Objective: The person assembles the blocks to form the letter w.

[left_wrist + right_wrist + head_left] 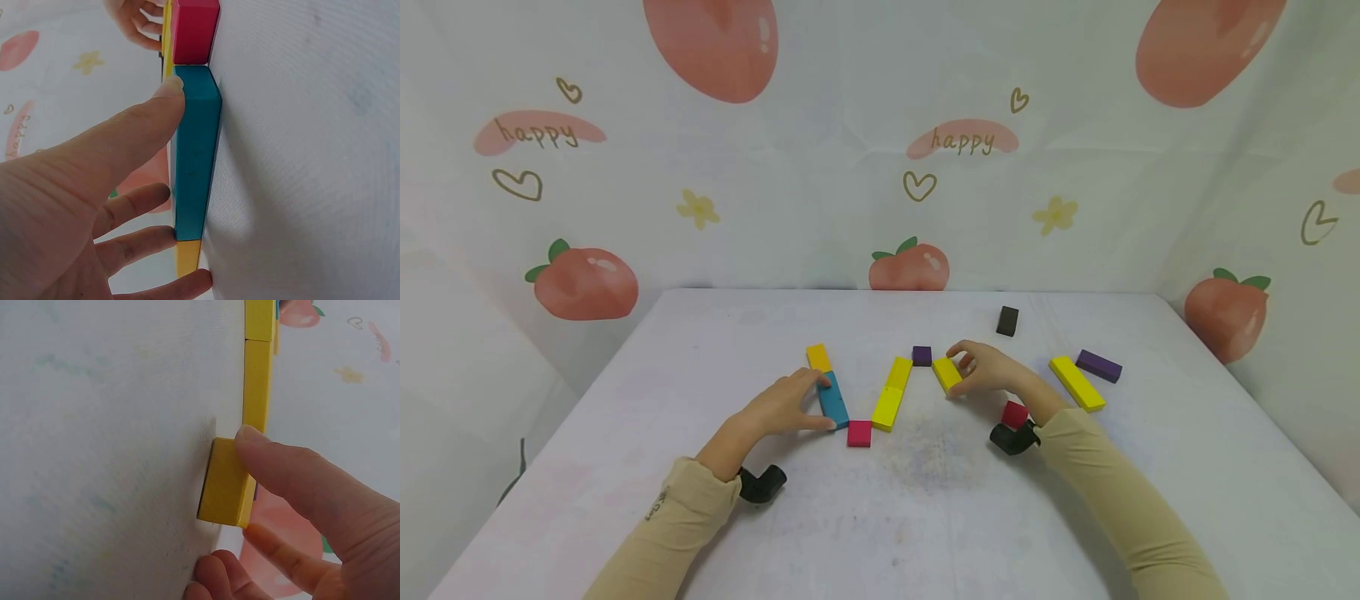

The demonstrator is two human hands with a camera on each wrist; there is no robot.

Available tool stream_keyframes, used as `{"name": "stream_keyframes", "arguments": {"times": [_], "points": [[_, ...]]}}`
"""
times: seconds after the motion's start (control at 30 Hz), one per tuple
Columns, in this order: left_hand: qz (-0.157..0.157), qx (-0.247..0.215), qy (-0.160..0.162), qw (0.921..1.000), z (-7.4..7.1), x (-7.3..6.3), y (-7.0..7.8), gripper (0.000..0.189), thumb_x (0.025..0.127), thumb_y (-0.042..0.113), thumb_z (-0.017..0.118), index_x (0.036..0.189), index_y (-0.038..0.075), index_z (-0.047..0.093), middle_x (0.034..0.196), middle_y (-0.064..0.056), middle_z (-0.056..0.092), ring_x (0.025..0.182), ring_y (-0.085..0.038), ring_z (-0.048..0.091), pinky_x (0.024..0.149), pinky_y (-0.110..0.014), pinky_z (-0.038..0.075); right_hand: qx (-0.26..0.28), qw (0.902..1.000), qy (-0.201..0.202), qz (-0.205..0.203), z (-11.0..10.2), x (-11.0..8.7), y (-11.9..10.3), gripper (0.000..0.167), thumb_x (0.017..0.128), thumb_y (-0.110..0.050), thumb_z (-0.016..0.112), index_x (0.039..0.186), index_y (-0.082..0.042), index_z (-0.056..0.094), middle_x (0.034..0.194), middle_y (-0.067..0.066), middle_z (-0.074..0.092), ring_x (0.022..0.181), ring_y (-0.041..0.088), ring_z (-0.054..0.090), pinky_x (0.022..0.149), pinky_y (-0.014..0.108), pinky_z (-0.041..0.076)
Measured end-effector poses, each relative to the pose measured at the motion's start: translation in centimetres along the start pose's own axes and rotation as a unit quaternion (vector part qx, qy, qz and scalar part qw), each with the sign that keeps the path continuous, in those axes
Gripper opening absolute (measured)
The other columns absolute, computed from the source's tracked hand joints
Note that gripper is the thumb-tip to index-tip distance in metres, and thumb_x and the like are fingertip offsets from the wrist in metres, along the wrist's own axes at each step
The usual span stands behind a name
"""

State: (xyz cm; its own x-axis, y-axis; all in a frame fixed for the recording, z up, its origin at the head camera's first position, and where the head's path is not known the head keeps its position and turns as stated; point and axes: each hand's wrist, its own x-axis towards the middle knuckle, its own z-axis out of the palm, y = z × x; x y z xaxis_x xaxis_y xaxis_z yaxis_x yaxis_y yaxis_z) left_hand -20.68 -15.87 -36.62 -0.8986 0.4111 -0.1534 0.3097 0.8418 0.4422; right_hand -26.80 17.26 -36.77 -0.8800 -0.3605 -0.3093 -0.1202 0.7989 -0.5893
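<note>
In the head view, my left hand (pixel 786 404) rests over a blue block (pixel 834 404), its thumb touching the near end. The left wrist view shows that hand's fingers spread loosely along the blue block and an orange block (pixel 187 257) beyond it. A red block (pixel 860 433) lies at the blue block's near end. My right hand (pixel 988 369) pinches a short yellow block (pixel 222 481) between thumb and index finger, the other fingers curled. That block lies slanted beside a small purple block (pixel 922 356). Two yellow blocks (pixel 892 394) form a line between the hands.
Under the right wrist lies another red block (pixel 1015 413). To the right are a long yellow block (pixel 1077 383) and a purple block (pixel 1099 366). A black block (pixel 1008 321) lies farther back. A printed curtain (pixel 820 183) hangs behind the white table (pixel 925 517).
</note>
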Motion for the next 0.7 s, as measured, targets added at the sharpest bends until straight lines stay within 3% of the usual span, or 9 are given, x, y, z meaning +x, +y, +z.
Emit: {"name": "stream_keyframes", "arguments": {"times": [0.7], "points": [[-0.001, -0.002, -0.002, 1.0000, 0.01, 0.04, -0.06, 0.058, 0.078, 0.036, 0.074, 0.123, 0.007, 0.052, 0.132, -0.017, 0.049, 0.112, -0.032, 0.049, 0.102, -0.050, 0.041, -0.003, 1.0000, 0.000, 0.000, 0.07, 0.01, -0.08, 0.066, 0.075, -0.026, 0.077, 0.130, -0.009, 0.045, 0.123, 0.022, 0.054, 0.106, 0.032, 0.056, 0.094, 0.046, 0.048]]}}
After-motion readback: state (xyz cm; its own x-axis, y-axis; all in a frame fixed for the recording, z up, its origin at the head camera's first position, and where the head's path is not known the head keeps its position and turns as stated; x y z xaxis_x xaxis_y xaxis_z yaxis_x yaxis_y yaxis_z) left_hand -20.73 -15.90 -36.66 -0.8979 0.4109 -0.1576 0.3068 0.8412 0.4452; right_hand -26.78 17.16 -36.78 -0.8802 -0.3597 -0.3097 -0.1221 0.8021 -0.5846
